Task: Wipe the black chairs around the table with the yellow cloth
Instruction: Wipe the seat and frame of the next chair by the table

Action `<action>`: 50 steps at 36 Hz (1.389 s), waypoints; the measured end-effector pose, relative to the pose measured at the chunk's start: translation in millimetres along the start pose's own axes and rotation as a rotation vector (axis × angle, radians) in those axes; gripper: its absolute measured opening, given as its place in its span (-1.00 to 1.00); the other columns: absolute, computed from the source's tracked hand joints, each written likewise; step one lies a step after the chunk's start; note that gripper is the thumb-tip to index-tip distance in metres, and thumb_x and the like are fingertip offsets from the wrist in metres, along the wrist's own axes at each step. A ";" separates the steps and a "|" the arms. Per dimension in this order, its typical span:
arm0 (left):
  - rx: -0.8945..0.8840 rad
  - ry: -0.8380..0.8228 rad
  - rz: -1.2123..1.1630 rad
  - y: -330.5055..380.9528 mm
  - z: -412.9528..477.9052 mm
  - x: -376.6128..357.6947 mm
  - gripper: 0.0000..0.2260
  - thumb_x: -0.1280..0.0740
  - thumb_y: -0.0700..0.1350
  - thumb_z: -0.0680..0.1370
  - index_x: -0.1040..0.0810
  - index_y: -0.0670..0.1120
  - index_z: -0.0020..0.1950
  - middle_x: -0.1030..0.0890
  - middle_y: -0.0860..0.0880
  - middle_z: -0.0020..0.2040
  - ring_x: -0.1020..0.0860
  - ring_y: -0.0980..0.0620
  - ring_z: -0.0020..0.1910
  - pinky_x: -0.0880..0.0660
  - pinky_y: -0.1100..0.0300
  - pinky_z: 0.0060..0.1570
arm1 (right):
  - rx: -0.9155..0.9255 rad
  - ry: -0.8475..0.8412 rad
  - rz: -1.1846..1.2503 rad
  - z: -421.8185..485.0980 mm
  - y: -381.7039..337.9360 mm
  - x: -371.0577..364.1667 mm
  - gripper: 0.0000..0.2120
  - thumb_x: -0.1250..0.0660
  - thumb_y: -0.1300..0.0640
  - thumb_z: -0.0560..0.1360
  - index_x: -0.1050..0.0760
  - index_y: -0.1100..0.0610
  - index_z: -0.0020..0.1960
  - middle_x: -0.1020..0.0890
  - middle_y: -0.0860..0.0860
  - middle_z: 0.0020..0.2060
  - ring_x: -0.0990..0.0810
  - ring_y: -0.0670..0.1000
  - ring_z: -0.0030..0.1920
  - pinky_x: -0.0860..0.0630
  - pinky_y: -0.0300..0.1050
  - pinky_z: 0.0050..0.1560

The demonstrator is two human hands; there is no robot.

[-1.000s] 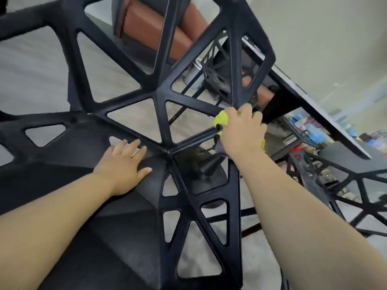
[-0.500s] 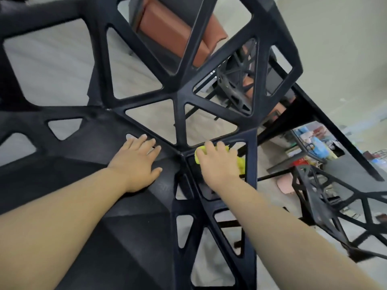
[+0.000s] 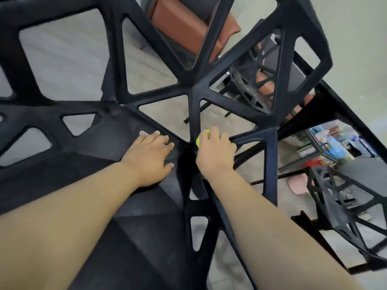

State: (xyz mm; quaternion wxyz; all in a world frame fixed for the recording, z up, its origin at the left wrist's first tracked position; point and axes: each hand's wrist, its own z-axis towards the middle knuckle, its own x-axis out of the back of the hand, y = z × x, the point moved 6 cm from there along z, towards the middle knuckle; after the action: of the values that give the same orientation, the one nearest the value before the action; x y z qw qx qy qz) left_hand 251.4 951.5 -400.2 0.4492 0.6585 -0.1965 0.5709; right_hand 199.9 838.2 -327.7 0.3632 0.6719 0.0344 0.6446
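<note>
A black chair [image 3: 88, 176] with triangular cut-outs fills most of the view, its backrest rising at the top. My left hand [image 3: 148, 158] rests flat on the seat near the back joint, fingers straight. My right hand [image 3: 215, 151] grips the yellow cloth [image 3: 202, 137] and presses it on a strut where the seat meets the armrest frame. Only a small edge of the cloth shows past my fingers. A second black chair [image 3: 343, 197] stands at the right, and a third black chair [image 3: 251, 88] shows through the backrest.
A dark table [image 3: 339, 105] edge runs diagonally at the upper right. A brown cushioned seat [image 3: 188, 28] lies beyond the backrest. Coloured clutter [image 3: 333, 143] sits on the floor at the right, with a pink item [image 3: 297, 185] near it. Pale floor shows through the cut-outs.
My right hand with the cloth slid along the strut, from its outer end toward the seat joint. The view has shifted closer. My left hand stays on the seat.
</note>
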 end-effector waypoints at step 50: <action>0.151 0.093 0.483 -23.0 69.4 141.3 -0.32 -0.11 0.16 0.58 0.17 -0.06 0.55 0.23 -0.11 0.54 0.19 -0.28 0.49 0.03 -0.14 0.45 | -0.166 0.456 0.207 36.8 62.1 70.3 -0.54 -0.48 0.31 0.04 -0.50 0.20 -0.07 -0.52 0.15 -0.19 -0.44 0.15 -0.33 -0.31 -0.11 -0.46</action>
State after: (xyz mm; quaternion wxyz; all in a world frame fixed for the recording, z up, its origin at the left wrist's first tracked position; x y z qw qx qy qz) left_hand 347.4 942.7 -273.6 0.2579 0.5975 -0.2840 0.7042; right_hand 218.2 812.5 -232.0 0.3318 0.4770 -0.0065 0.8138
